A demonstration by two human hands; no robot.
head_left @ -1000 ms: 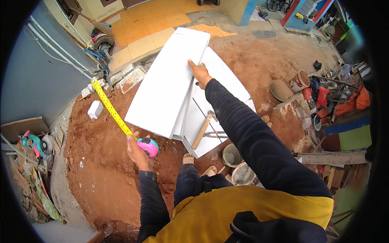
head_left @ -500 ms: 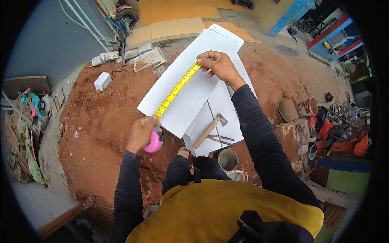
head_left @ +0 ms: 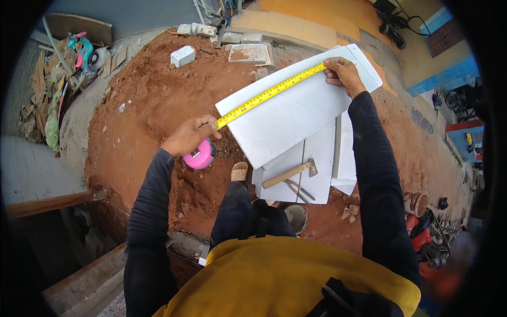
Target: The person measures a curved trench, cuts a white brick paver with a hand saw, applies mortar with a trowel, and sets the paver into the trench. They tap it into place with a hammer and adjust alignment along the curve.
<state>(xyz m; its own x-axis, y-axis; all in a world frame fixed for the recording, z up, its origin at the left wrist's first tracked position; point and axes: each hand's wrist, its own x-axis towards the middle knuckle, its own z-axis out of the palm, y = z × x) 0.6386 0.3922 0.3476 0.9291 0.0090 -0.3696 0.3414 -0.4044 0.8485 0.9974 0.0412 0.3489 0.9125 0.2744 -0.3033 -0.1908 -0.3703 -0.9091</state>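
A yellow tape measure [head_left: 272,93] is stretched along the upper long side of a large white block [head_left: 296,119]. My right hand [head_left: 346,76] pinches the blade close to the block's far right end. At the near left corner, my left hand [head_left: 191,134] is closed on the blade, with the pink tape case [head_left: 195,159] hanging just below it over the soil. More white blocks [head_left: 317,185] lie under and beside the measured one. On them rest a wooden-handled hammer [head_left: 287,175] and a pair of pincers [head_left: 299,191], both untouched.
Reddish soil [head_left: 137,142] surrounds the blocks. A small white block piece [head_left: 182,56] and several grey bricks [head_left: 251,53] lie beyond. By my feet stands a bucket [head_left: 297,218]. Scrap [head_left: 50,100] is heaped at the left, near a wooden-edged ledge [head_left: 50,203].
My view has turned, so the block and tape lie flatter across the picture. More blade spans the block, and my right hand sits nearer its far end. Hammer and pincers stay on the blocks.
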